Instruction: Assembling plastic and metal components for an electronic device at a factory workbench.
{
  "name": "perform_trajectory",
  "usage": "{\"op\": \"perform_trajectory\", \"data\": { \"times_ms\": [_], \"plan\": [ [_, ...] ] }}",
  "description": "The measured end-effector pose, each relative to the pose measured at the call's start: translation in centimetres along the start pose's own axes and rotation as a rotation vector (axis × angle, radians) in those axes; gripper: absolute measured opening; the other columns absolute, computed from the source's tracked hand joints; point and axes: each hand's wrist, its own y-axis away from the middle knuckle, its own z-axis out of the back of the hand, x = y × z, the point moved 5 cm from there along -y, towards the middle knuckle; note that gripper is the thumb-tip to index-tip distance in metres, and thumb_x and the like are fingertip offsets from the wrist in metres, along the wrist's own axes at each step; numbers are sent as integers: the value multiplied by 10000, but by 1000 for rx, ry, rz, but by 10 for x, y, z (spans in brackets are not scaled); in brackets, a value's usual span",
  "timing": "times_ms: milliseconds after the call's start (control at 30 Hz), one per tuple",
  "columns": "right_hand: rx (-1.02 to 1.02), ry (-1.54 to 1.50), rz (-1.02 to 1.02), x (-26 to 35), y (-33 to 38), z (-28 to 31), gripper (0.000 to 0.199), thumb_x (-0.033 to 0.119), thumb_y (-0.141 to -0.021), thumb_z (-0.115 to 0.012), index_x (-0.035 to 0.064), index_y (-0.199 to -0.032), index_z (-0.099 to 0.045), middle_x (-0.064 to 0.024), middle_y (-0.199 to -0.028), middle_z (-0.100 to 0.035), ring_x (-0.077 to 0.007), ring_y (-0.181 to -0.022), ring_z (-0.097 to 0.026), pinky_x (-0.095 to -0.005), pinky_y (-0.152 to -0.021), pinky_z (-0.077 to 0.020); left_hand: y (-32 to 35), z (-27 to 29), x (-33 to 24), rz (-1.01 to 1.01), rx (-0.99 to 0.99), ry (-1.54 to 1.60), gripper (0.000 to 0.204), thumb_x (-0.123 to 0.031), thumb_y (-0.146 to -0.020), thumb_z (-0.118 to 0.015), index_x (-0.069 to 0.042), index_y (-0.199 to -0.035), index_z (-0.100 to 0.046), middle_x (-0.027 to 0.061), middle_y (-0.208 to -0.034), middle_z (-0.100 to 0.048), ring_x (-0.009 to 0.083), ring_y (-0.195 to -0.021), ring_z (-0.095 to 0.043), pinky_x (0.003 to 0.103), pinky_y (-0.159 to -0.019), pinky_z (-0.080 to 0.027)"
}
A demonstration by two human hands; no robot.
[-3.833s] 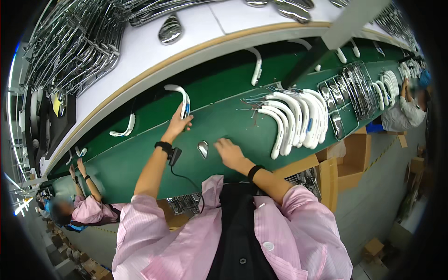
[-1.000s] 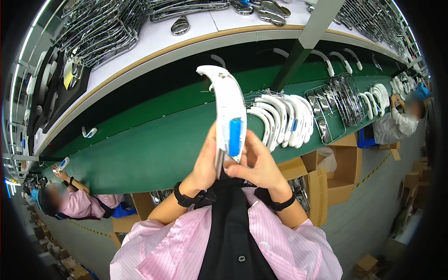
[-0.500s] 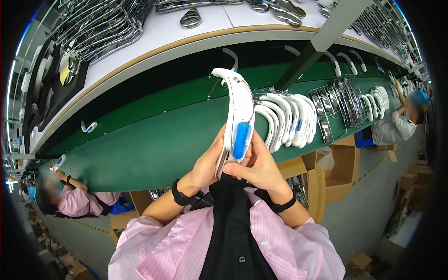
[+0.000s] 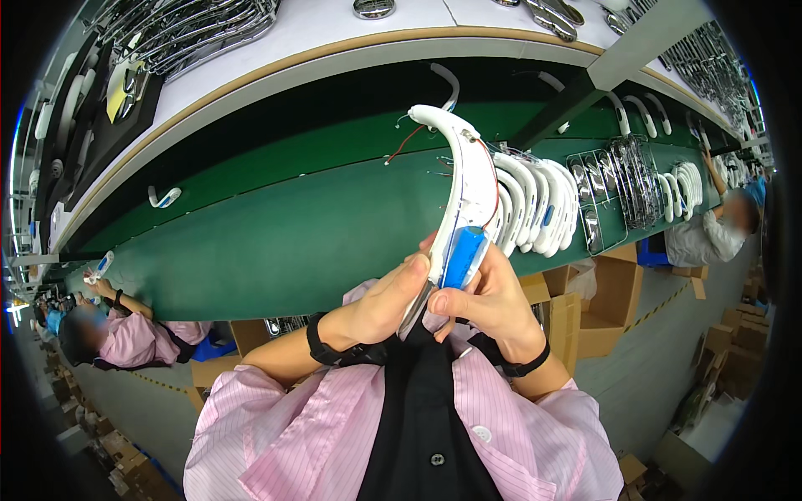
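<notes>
Close to my chest I hold a curved white plastic housing (image 4: 474, 179), its hooked tip pointing away and a blue cylindrical battery (image 4: 463, 257) in its near end. A thin red wire (image 4: 404, 144) hangs loose near the tip, and another runs along the right edge. My left hand (image 4: 386, 302) grips the lower left side beside a shiny metal strip (image 4: 414, 312). My right hand (image 4: 494, 311) is closed round the lower right side, its thumb near the battery's bottom end. Some fingers are hidden behind the housing.
A green bench surface (image 4: 276, 242) runs across in front of me. Right of the held piece stand a row of similar white housings (image 4: 555, 209) and a wire rack of chrome parts (image 4: 597, 188). Cardboard boxes (image 4: 614, 309) lie below. A white shelf (image 4: 326, 46) is above; people work at both sides.
The housing and both hands have shifted right in view, and the housing leans more to the right. My left thumb now shows on its left edge. Both hands keep hold.
</notes>
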Motion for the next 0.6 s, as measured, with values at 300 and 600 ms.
{"op": "perform_trajectory", "data": {
  "times_ms": [300, 600],
  "plan": [
    [-160, 208, 35, -12, 1, 14, 606, 247, -816, -733, -46, -1274, -465, -118, -1022, -629, -118, -770, -643, -217, -515, -537, -13, -2, 5, 24, -202, 100, 571, -517, -1013, -176, -45, -1258, -386, 108, -968, -560, 189, -647, -600, 299, -594, -527],
    [-12, 89, 130, -13, 2, 18, 861, 326, -755, -782, -64, -1381, -338, -234, -1279, -529, -254, -1150, -567, -359, -978, -458, -13, -6, 7, 72, -235, 143, 623, -544, -1005, -172, -36, -1113, -516, 103, -898, -593, 211, -637, -624, 298, -571, -530]
  ]
}}
